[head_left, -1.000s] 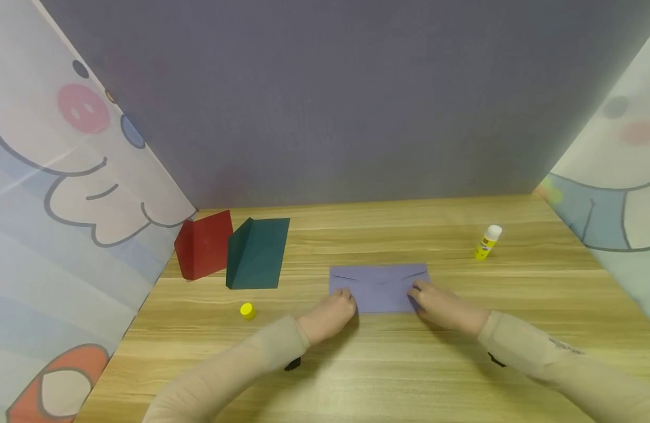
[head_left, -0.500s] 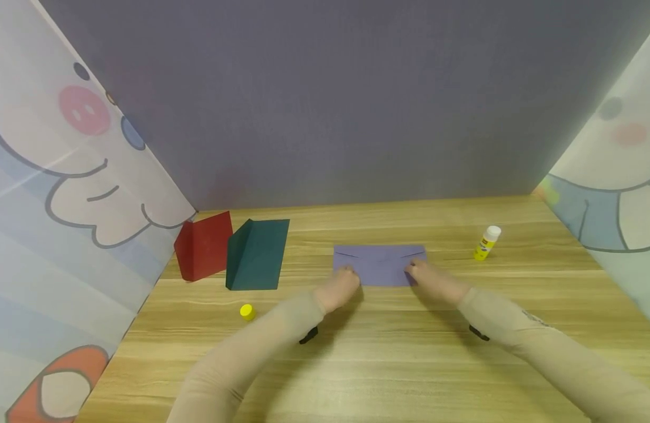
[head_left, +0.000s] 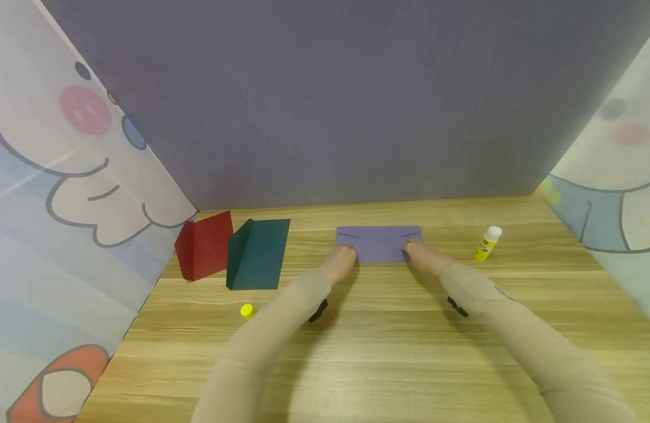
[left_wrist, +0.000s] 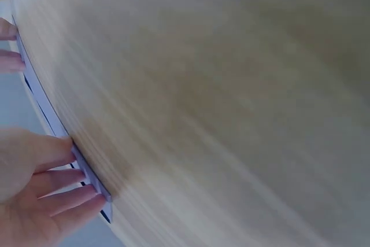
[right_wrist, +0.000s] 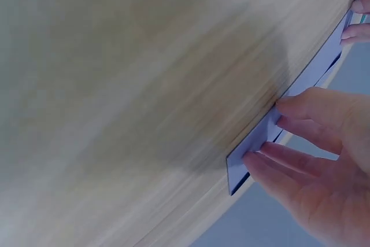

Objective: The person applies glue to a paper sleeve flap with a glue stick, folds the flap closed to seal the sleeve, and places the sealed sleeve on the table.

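A purple envelope [head_left: 380, 244] with its flap folded down lies on the wooden table, flap edge toward the back wall. My left hand [head_left: 339, 262] pinches its near left corner, and my right hand [head_left: 427, 257] pinches the near right one. In the left wrist view, the thumb of the left hand [left_wrist: 43, 177] meets the long edge of the envelope [left_wrist: 43, 99] while the other fingers lie across it. The right wrist view has the right hand [right_wrist: 324, 160] holding the envelope [right_wrist: 315, 65] in a like way.
A folded dark green paper [head_left: 258, 255] and a folded red paper [head_left: 211, 247] stand at the left. Nearer, beside my left sleeve, is a yellow cap [head_left: 247, 311]. A yellow glue stick with a white end [head_left: 487, 244] stands at the right. A grey wall [head_left: 357, 117] closes the back.
Both hands have moved the envelope away from me, toward the back wall. The papers, cap and glue stick have stayed in place.
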`<state>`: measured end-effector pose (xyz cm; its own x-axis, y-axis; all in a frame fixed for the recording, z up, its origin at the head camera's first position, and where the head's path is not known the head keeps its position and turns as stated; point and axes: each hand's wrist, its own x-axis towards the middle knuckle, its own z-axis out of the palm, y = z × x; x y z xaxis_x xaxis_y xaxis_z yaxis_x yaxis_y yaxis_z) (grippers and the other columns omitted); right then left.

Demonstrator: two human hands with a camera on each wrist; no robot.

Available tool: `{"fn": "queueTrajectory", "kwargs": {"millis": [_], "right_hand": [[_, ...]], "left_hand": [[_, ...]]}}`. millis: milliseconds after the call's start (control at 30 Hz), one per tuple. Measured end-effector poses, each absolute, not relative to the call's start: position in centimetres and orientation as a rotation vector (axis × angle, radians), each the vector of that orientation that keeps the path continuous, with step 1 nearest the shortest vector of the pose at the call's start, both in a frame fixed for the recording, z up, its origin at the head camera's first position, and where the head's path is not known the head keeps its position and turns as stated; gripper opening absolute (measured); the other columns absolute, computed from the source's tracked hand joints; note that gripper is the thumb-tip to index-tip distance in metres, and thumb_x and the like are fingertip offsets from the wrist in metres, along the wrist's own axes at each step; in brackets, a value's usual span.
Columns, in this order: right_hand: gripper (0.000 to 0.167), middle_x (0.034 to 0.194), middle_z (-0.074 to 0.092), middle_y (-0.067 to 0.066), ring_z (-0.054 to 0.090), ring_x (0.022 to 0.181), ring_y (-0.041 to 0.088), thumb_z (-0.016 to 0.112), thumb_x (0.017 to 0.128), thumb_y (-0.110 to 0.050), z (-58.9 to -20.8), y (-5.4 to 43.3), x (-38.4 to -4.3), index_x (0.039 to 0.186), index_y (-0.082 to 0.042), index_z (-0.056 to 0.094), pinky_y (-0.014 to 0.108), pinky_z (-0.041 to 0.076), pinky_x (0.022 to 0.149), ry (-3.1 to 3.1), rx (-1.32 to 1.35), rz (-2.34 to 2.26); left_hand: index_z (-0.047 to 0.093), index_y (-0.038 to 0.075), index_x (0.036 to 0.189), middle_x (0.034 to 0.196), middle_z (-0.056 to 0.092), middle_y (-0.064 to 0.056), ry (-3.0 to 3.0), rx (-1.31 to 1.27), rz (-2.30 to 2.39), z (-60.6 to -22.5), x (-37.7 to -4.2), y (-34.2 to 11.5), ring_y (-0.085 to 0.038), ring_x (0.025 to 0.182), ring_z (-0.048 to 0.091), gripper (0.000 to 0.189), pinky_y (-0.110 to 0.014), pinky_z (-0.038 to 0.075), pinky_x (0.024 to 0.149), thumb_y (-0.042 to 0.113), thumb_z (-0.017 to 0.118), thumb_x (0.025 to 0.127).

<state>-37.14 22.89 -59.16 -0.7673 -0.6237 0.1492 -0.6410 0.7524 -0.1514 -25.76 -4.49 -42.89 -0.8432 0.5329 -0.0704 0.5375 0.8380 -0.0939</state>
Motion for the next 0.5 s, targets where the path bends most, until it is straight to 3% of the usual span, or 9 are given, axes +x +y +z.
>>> {"fn": "queueTrajectory", "kwargs": {"millis": [67, 167, 367, 500], "right_hand": [[0.024, 0.079, 0.059, 0.012, 0.057, 0.074, 0.029, 0.068, 0.062, -0.004, -65.4, 24.9, -42.7, 0.085, -0.002, 0.062, 0.041, 0.049, 0.066, -2.858, 0.997, 0.291], [0.019, 0.076, 0.06, 0.009, 0.057, 0.072, 0.028, 0.064, 0.063, -0.001, -66.6, 25.4, -44.8, 0.081, -0.006, 0.062, 0.042, 0.048, 0.066, -2.906, 0.969, 0.331], [0.024, 0.081, 0.06, 0.02, 0.056, 0.077, 0.037, 0.056, 0.064, 0.009, -60.7, 23.6, -42.2, 0.087, 0.005, 0.062, 0.046, 0.047, 0.07, -2.964, 0.926, 0.344], [0.011, 0.077, 0.059, 0.018, 0.055, 0.074, 0.035, 0.061, 0.068, 0.006, -56.0, 22.1, -39.9, 0.079, 0.003, 0.061, 0.044, 0.048, 0.068, -2.998, 0.883, 0.3]], "left_hand": [[0.062, -0.001, 0.1, 0.101, 0.06, -0.009, 2.98, 0.836, -0.148, -43.0, -26.4, -4.4, -0.019, 0.089, 0.061, 0.024, -0.018, 0.049, 0.073, -0.002, 0.064, 0.077], [0.061, -0.001, 0.103, 0.103, 0.059, -0.009, 2.985, 0.801, -0.13, -43.1, -27.2, -4.2, -0.02, 0.089, 0.06, 0.025, -0.019, 0.049, 0.074, -0.003, 0.062, 0.077], [0.054, 0.001, 0.116, 0.12, 0.052, -0.012, 2.984, 0.729, -0.064, -43.0, -28.0, -3.8, -0.023, 0.103, 0.055, 0.033, -0.023, 0.046, 0.085, -0.004, 0.054, 0.083], [0.046, 0.002, 0.126, 0.133, 0.042, -0.013, 2.991, 0.671, 0.017, -42.9, -28.2, -3.6, -0.025, 0.117, 0.045, 0.038, -0.027, 0.038, 0.095, -0.004, 0.045, 0.088]]}}
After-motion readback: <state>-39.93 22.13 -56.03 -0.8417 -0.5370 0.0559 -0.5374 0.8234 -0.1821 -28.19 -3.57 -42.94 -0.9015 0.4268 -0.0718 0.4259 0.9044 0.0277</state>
